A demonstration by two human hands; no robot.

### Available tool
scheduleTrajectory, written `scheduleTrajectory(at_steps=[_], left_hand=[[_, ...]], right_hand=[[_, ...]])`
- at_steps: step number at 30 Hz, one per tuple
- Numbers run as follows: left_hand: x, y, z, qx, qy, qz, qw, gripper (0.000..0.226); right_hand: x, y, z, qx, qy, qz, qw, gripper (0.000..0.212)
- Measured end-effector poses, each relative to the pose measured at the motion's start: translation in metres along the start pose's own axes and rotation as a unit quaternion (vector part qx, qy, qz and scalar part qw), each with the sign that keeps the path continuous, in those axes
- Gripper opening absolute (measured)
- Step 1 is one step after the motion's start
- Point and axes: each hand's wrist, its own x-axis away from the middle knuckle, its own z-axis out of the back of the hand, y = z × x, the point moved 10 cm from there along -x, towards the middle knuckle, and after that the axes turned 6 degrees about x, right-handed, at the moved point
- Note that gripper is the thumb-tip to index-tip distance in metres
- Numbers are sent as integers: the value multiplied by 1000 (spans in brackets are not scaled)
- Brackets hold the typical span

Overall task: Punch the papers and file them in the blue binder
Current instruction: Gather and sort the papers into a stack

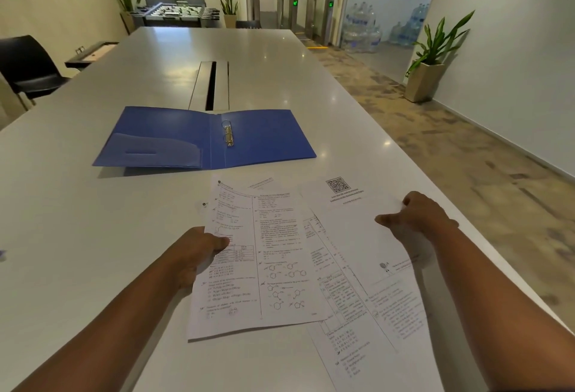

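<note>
Loose papers (264,254): thin, limp, prone to sliding.
Both hands pinch sheet edges, left hand (199,251), right hand (417,217), just nearside of the blue binder (174,139); support edges when lifting.

QR sheet: the white printed sheet on the right (357,229) carried a black QR code near its top, with two underlined lines beneath it too blurred to read.
Question sheet: the white two-column printed sheet on the left (264,254) showed numbered questions, a small table and ring-shaped chemical drawings; its words could not be made out.
Gate signs: the grey metal entrance gates at the far end (311,8) showed small green lit marks, shape unclear.
</note>
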Motion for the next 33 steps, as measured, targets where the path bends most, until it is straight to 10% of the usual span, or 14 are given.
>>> scheduleTrajectory(at_steps=[6, 21, 33], left_hand=[[1, 2, 1, -13, 8, -9, 1000, 30], [22, 7, -5, 10, -2, -33, 999, 30], [61, 48, -14, 87, -85, -166, 979, 29]], right_hand=[[2, -3, 14, -96, 33, 37, 994, 12], [44, -18, 33, -347, 18, 56, 936, 21], [122, -104, -24, -438, -178, 145, 869, 29]])
